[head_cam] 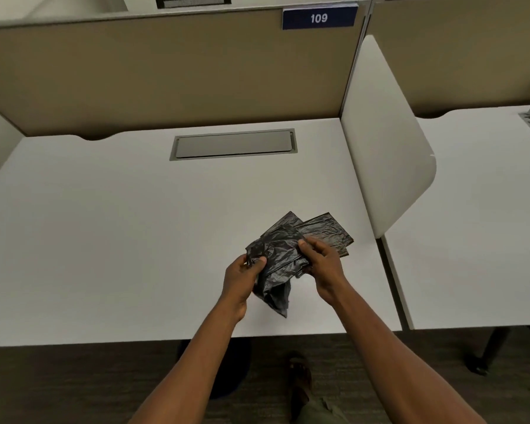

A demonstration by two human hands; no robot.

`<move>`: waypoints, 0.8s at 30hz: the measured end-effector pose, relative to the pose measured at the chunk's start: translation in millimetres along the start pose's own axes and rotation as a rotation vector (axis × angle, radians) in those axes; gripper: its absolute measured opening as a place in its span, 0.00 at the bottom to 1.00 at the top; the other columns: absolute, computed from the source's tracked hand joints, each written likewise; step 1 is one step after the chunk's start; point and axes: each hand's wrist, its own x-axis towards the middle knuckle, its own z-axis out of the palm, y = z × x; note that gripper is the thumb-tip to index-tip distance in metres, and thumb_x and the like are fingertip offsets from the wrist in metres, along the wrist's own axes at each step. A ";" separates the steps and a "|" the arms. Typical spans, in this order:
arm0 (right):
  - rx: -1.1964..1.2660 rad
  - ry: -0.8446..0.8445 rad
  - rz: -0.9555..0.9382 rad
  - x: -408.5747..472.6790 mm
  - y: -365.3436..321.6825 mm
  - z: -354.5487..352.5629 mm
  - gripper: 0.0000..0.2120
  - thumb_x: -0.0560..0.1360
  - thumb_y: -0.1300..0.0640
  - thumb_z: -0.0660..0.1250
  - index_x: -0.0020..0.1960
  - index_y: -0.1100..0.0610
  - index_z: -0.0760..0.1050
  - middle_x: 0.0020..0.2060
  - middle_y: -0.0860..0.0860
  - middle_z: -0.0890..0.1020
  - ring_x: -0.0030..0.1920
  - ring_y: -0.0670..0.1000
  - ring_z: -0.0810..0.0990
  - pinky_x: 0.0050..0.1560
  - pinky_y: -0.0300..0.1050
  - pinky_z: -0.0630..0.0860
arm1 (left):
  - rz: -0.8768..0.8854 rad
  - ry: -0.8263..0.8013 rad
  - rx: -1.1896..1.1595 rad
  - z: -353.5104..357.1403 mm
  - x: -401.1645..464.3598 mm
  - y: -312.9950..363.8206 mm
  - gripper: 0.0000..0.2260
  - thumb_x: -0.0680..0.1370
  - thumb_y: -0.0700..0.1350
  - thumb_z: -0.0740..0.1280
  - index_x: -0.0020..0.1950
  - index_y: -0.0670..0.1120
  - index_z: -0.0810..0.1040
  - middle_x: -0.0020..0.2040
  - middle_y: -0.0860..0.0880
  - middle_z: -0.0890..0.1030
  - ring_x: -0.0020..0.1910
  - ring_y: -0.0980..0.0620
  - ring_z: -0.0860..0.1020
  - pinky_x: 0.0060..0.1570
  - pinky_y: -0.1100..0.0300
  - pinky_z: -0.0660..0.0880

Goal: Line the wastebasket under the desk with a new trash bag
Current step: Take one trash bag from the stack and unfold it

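Note:
A crumpled black trash bag point(280, 264) hangs partly unfolded between both hands above the white desk point(104, 240). My left hand point(240, 278) pinches its left edge. My right hand point(323, 264) grips its right side. Behind them, folded black bags point(331, 231) lie flat on the desk. Under the desk's front edge, a dark round shape point(230, 368) shows on the floor, mostly hidden by my left arm; it may be the wastebasket.
A grey cable hatch point(233, 144) is set in the desk near the tan partition point(166, 71), which carries a blue sign reading 109. A white divider point(383, 148) separates the neighbouring desk point(471, 209). A shoe point(299, 377) stands on the dark carpet.

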 end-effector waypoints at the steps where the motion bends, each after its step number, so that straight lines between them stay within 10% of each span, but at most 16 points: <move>1: -0.017 -0.024 -0.009 -10.5 0.4 5.7 0.11 0.74 0.54 0.77 0.56 0.55 0.85 0.49 0.55 0.89 0.50 0.57 0.83 0.47 0.56 0.73 | 0.034 0.013 0.061 -10.0 -10.3 -1.6 0.12 0.78 0.48 0.74 0.61 0.51 0.82 0.58 0.48 0.86 0.57 0.49 0.84 0.50 0.57 0.81; 9: -0.166 -0.443 -0.054 -104.9 9.0 46.9 0.32 0.73 0.62 0.77 0.73 0.43 0.75 0.56 0.51 0.85 0.49 0.49 0.80 0.40 0.45 0.69 | 0.066 0.146 0.392 -97.2 -101.3 0.2 0.23 0.78 0.66 0.65 0.48 0.47 0.86 0.44 0.46 0.88 0.47 0.45 0.86 0.52 0.46 0.82; 15: -0.182 -0.271 -0.088 -162.5 35.6 86.0 0.29 0.69 0.51 0.78 0.69 0.53 0.79 0.45 0.60 0.85 0.45 0.54 0.80 0.39 0.48 0.75 | -0.139 -0.110 0.112 -172.4 -182.8 -1.2 0.34 0.77 0.73 0.56 0.40 0.47 0.88 0.37 0.47 0.86 0.39 0.48 0.84 0.45 0.54 0.78; 20: -0.122 -0.144 -0.045 -197.7 55.5 92.6 0.21 0.68 0.50 0.78 0.58 0.58 0.85 0.42 0.56 0.84 0.43 0.52 0.80 0.45 0.53 0.71 | -0.022 -0.388 0.160 -230.3 -234.3 -26.0 0.22 0.81 0.60 0.66 0.69 0.48 0.80 0.63 0.41 0.83 0.62 0.40 0.82 0.67 0.44 0.76; 24: -0.152 -0.102 0.013 -220.6 66.7 90.3 0.12 0.74 0.55 0.76 0.56 0.57 0.84 0.41 0.54 0.83 0.45 0.51 0.81 0.42 0.46 0.75 | -0.045 -0.530 0.231 -259.5 -261.8 -42.4 0.21 0.79 0.48 0.73 0.72 0.48 0.77 0.67 0.42 0.83 0.68 0.39 0.79 0.70 0.43 0.74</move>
